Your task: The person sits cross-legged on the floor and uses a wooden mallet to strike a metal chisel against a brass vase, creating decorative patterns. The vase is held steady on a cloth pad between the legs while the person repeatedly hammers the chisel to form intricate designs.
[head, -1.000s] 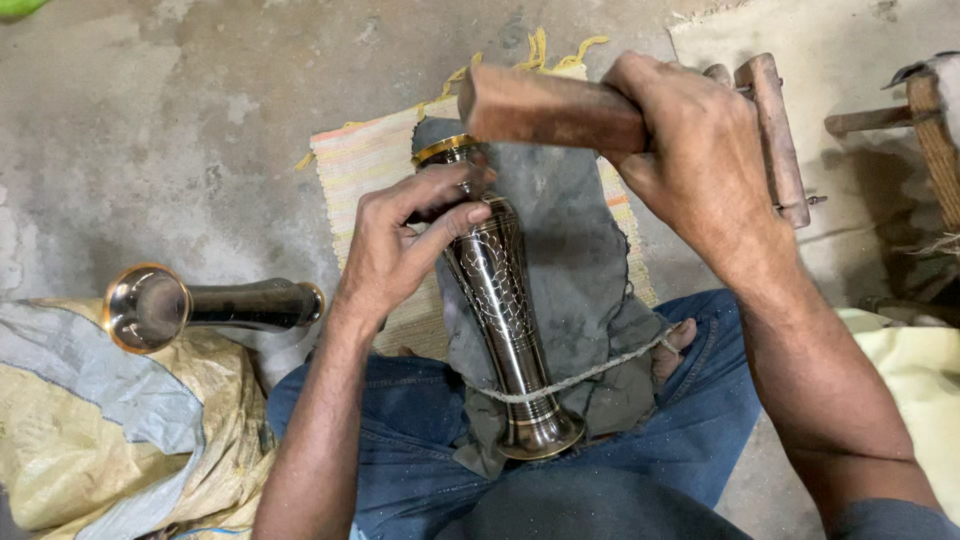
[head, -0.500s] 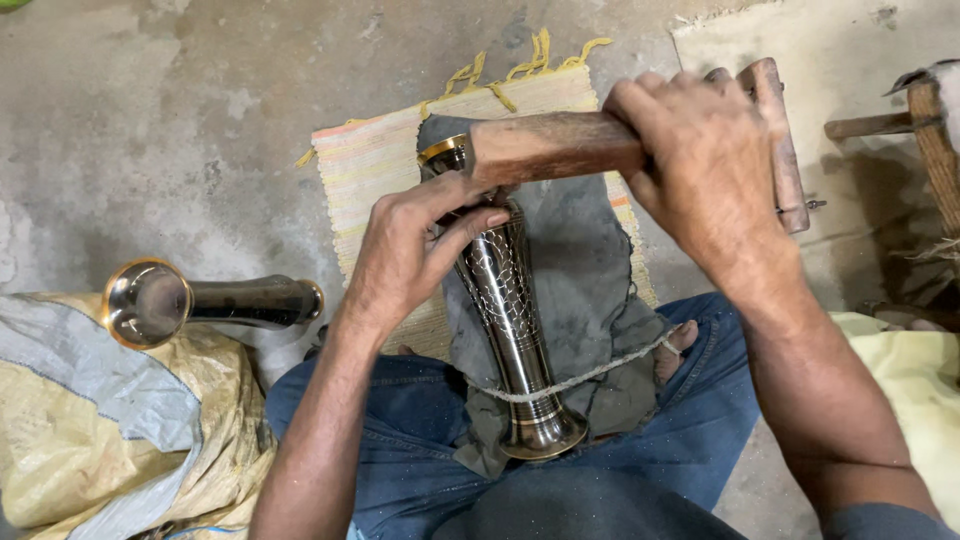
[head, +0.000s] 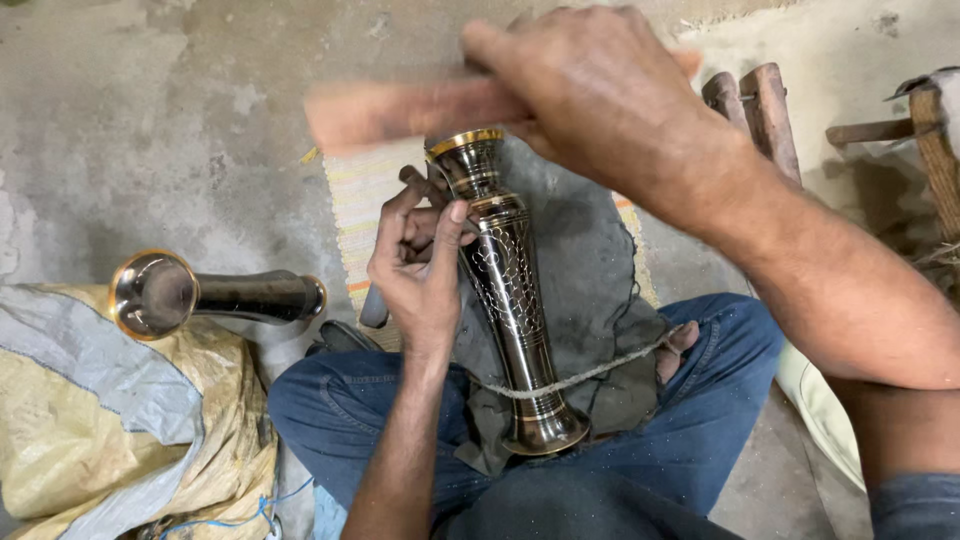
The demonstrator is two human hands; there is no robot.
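Meanwhile, left hand [head: 425,270] steadies vase [head: 510,290]; right hand [head: 600,95] grips wooden block [head: 400,110] beside second vase [head: 215,295].

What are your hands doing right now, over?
Left hand steadying metal vase. Right hand gripping wooden block above its rim. Nothing blocking.

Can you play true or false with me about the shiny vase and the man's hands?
1. The left hand touches the shiny vase. True.
2. The right hand holds a wooden block. True.
3. The vase lies on a glass table. False: it rests on a grey cloth over the person's lap.
4. A string crosses the vase near its base. True.
5. The second vase stands upright. False: it lies on its side by a yellow sack.
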